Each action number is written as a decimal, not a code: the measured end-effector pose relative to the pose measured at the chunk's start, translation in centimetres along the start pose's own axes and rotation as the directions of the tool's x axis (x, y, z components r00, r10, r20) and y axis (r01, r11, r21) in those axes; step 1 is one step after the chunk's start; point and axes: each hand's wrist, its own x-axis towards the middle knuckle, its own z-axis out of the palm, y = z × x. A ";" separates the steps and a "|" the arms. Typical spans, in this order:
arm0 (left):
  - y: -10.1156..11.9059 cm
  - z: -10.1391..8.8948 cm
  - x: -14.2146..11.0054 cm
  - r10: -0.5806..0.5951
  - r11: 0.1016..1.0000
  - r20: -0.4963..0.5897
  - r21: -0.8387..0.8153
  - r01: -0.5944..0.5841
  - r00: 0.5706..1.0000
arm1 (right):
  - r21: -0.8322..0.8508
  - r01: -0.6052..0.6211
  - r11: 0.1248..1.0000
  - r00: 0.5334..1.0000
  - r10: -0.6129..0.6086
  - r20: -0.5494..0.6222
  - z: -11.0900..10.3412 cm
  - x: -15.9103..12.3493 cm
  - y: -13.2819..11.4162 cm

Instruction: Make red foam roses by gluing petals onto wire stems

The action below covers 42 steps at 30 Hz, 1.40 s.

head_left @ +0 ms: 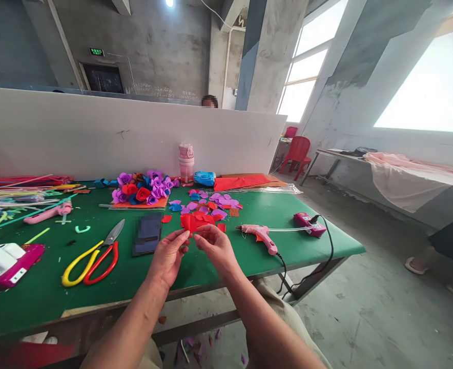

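My left hand (171, 253) pinches a red petal (188, 222) between thumb and fingers, above the green table. At the petal's lower right edge, my right hand (217, 248) is closed, its thumb and fingertips pressed together; whatever lies between them is too small to make out. More red petals (203, 219) lie just behind the fingers, with purple petals (222, 199) and a few blue ones farther back. To the right of my hands rests a pink glue gun (263, 236) with a clear glue stick in its rear. A dark phone (147, 234) lies left of my left hand.
Scissors (98, 256) with yellow and red handles lie left. Finished paper flowers (144, 189) are heaped behind the phone. A pink bottle (186, 164) stands by the white partition (134, 133). The glue gun's cord hangs over the front edge near a power strip (310, 224).
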 end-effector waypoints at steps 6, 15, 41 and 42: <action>0.2 -0.2 0.4 0.032 0.999 -0.025 0.014 -0.032 0.999 | 0.017 0.023 1.000 0.997 -0.022 -0.070 -1.2 0.6 -1.2; -0.1 0.2 0.2 0.067 0.996 0.007 0.066 -0.067 0.998 | -0.012 0.008 1.000 0.992 -0.009 -0.126 -5.0 0.8 -2.5; -0.3 1.2 -0.5 0.109 0.990 -0.007 0.096 -0.107 0.994 | 0.064 0.007 0.998 0.986 0.003 -0.165 1.1 0.0 -0.1; -0.3 1.2 -0.5 0.113 0.989 -0.004 0.101 -0.112 0.994 | 0.064 0.009 0.998 0.986 0.002 -0.166 1.1 0.0 -0.1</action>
